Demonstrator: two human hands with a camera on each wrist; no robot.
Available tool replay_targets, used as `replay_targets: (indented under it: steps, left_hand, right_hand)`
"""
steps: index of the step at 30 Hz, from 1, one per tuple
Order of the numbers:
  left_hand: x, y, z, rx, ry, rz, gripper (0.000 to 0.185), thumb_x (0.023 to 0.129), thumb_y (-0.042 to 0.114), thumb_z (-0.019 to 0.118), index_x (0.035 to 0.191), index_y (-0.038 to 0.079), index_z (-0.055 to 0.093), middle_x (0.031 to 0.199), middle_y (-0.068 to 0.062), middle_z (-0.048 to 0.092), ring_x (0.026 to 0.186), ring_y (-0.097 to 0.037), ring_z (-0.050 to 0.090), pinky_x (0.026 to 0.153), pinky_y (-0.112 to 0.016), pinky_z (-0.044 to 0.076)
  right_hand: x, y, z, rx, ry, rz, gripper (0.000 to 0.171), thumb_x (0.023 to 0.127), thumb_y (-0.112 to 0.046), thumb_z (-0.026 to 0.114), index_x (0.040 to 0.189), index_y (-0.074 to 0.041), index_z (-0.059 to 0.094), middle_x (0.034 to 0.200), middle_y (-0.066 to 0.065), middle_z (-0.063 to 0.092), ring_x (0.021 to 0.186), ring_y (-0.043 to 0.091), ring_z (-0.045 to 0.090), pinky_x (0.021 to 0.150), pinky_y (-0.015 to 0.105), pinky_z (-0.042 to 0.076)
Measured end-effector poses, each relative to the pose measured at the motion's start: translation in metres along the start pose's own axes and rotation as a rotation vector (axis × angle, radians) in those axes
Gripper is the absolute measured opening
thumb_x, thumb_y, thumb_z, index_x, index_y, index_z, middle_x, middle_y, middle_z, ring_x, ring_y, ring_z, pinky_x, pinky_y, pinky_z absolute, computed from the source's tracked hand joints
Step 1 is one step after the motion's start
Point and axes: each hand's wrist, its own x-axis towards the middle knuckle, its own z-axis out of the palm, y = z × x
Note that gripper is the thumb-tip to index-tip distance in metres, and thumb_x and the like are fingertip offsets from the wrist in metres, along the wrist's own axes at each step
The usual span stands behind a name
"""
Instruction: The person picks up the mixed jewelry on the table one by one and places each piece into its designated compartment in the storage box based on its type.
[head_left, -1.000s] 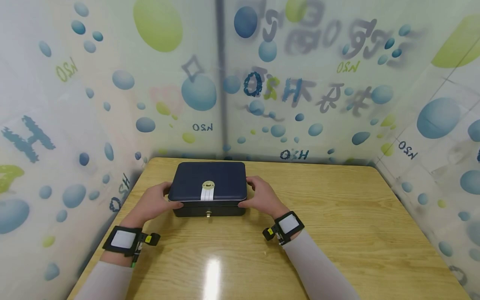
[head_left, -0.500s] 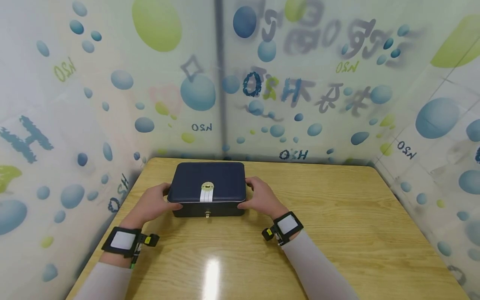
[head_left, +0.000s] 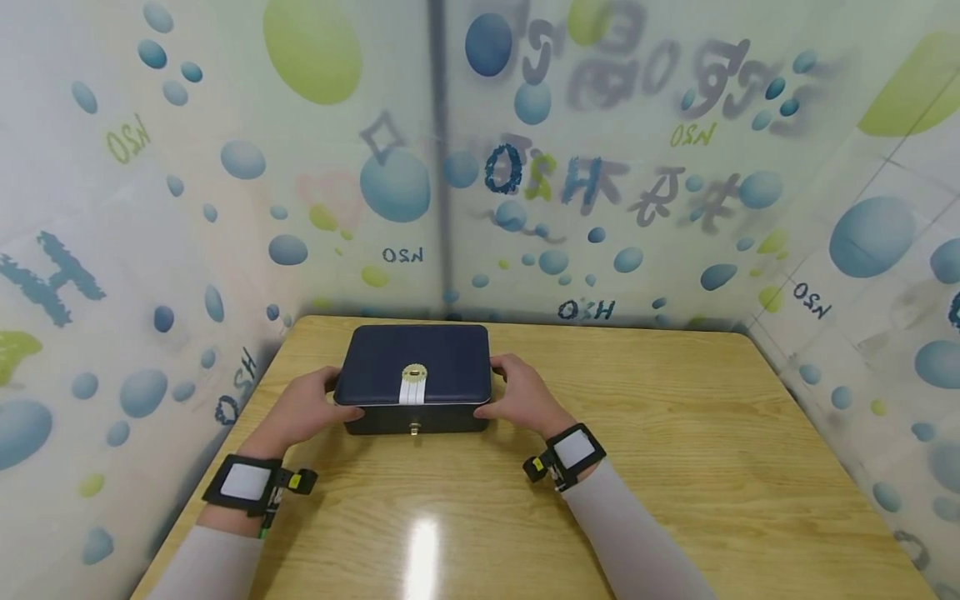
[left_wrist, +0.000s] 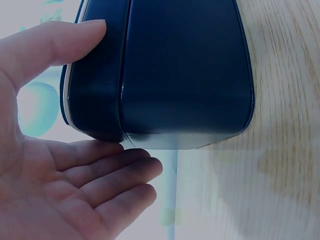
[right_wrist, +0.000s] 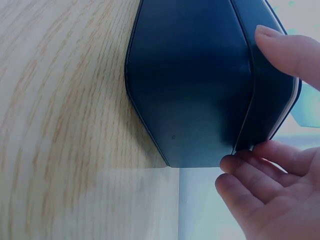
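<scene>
The left hand (head_left: 307, 408) and right hand (head_left: 521, 396) clasp the lid ends of the dark blue box (head_left: 414, 375), thumbs in front, fingers behind. It sits on the worktop (head_left: 675, 433) near the far edge. The shallow fingertip hold could slip, letting the lid snap shut.

Pale grey long sleeves (head_left: 630, 533), black wrist straps (head_left: 243, 483) with white square panels and small yellow tabs
</scene>
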Motion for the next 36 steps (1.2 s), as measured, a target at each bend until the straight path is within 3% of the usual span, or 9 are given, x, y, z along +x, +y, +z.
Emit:
replay_targets:
  steps: [10,23,31,36]
  left_hand:
    - [0.001,0.000,0.001,0.002,-0.005,-0.016,0.090,0.083,0.042,0.087,0.149,-0.008,0.051,0.146,-0.032,0.060,0.135,-0.050,0.058,0.109,-0.062,0.050]
    - [0.007,0.002,0.005,0.015,-0.016,0.016,0.089,0.084,0.040,0.085,0.149,-0.010,0.049,0.144,-0.033,0.061,0.130,-0.047,0.062,0.104,-0.061,0.053]
    - [0.001,0.010,0.003,0.128,-0.025,-0.061,0.086,0.085,0.029,0.082,0.147,-0.016,0.044,0.139,-0.038,0.061,0.119,-0.049,0.065,0.099,-0.062,0.054]
    - [-0.007,0.029,0.009,0.302,0.036,-0.035,0.075,0.090,0.015,0.071,0.148,-0.021,0.040,0.140,-0.044,0.054,0.123,-0.056,0.061,0.101,-0.065,0.053]
  right_hand:
    - [0.001,0.000,0.000,0.005,0.000,0.005,0.089,0.074,-0.030,0.098,0.148,-0.003,0.055,0.148,0.015,0.060,0.136,0.037,0.060,0.113,0.052,0.050]
    - [-0.001,0.003,-0.006,-0.013,-0.022,0.014,0.091,0.077,-0.031,0.096,0.152,-0.004,0.052,0.152,0.016,0.057,0.139,0.037,0.057,0.115,0.053,0.048]
    - [-0.009,0.006,-0.002,-0.064,-0.027,-0.079,0.082,0.090,-0.039,0.085,0.155,-0.003,0.051,0.155,0.018,0.057,0.144,0.036,0.055,0.119,0.053,0.045]
    - [-0.028,0.011,-0.006,-0.158,0.040,-0.105,0.068,0.094,-0.032,0.080,0.150,-0.002,0.055,0.149,0.018,0.061,0.139,0.036,0.058,0.115,0.052,0.049]
